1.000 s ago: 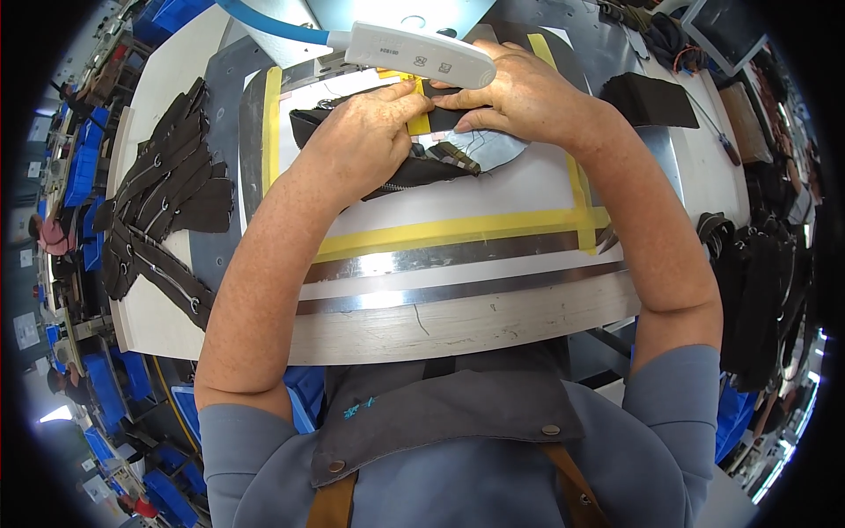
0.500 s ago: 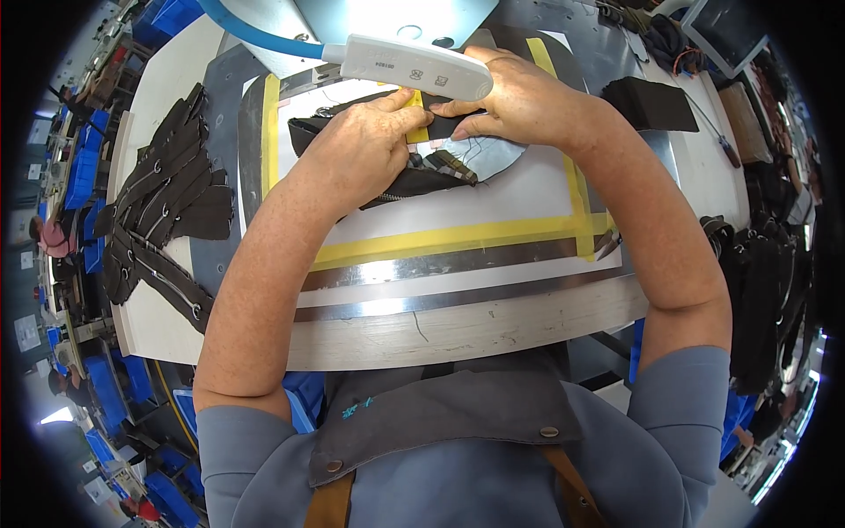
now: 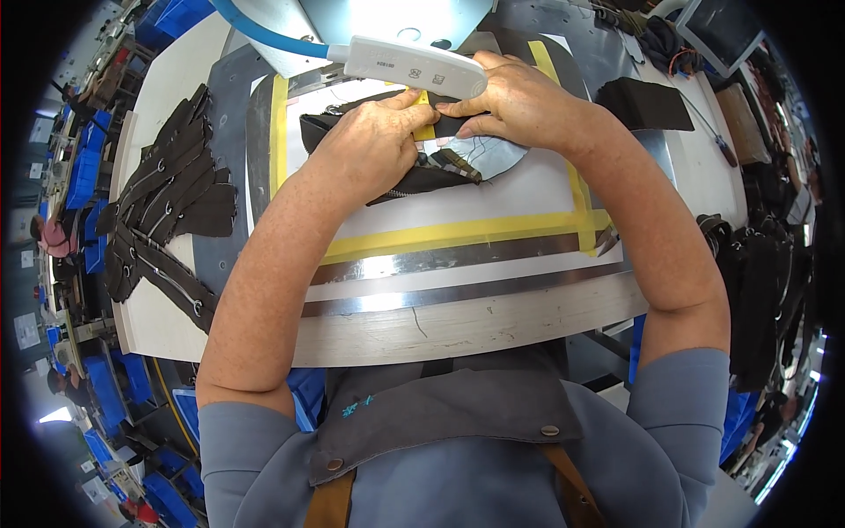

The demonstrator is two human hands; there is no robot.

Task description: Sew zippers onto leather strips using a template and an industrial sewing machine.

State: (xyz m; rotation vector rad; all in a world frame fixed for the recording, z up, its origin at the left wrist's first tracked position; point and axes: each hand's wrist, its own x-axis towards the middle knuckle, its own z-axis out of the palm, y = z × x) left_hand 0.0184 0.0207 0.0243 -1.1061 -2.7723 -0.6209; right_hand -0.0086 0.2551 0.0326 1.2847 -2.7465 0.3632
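A dark fabric piece (image 3: 431,180) with a zipper along its near edge lies on the white work surface (image 3: 475,201), and plaid cloth (image 3: 454,162) shows inside its opening. My left hand (image 3: 378,139) presses on the fabric with thumb and index finger pinched at its far part. Opposite it, my right hand (image 3: 519,99) grips the same fabric, thumb and fingertips close to the left ones. Between the two hands a small yellow strip (image 3: 426,132) shows. Loose threads trail by the right thumb over a pale shiny round plate (image 3: 503,157). The fingertips are partly covered by fabric.
A white lamp head (image 3: 414,67) on a blue flexible neck (image 3: 268,37) hangs just above my fingers. Yellow tape (image 3: 475,232) borders the work surface. Dark zippered pieces (image 3: 167,198) pile up at left; a folded dark cloth (image 3: 644,104) and a screwdriver (image 3: 727,151) lie right.
My left hand and the left end of the fabric have shifted slightly to the right. The whole view has moved a little too. Both hands keep their hold.
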